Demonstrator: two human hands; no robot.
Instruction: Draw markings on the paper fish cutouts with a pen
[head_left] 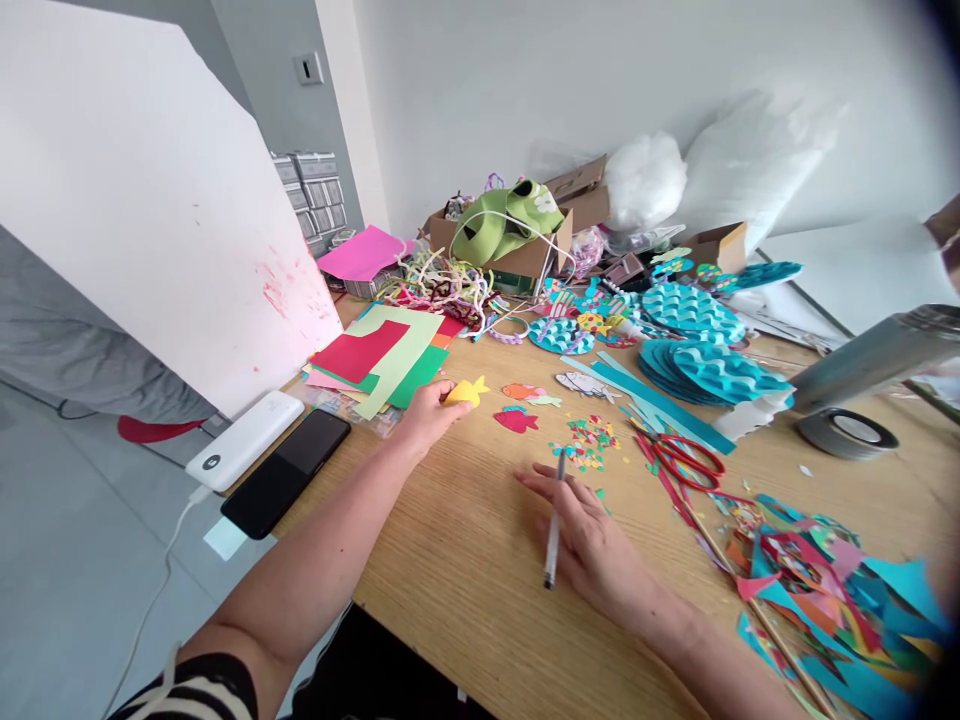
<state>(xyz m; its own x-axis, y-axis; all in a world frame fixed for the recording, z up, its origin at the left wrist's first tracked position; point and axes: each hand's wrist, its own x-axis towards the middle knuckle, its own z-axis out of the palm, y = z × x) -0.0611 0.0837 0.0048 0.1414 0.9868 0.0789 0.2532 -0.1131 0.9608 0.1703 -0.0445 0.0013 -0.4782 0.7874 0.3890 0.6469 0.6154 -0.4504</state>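
Observation:
My left hand (433, 420) pinches a yellow paper fish (466, 392) near the stack of coloured paper. A pen (555, 530) with a clear barrel sits between the fingers of my right hand (589, 530), held low over the wooden table (457, 590). Beyond the hands lie a red paper fish (516, 420), an orange and pink one (525, 393) and a white one with drawn lines (586, 385). Small coloured paper bits (592, 440) are scattered beside these fish. Red-handled scissors (686, 460) rest to the right, their blades partly hidden among paper strips.
A black phone (289, 470) and a white power bank (244, 440) lie at the left edge. Scalloped blue paper plates (712, 370), a metal bottle (874, 360), a tape roll (847, 433) and paper scraps (847, 590) occupy the right. Behind stands a cardboard box (517, 262) of craft materials.

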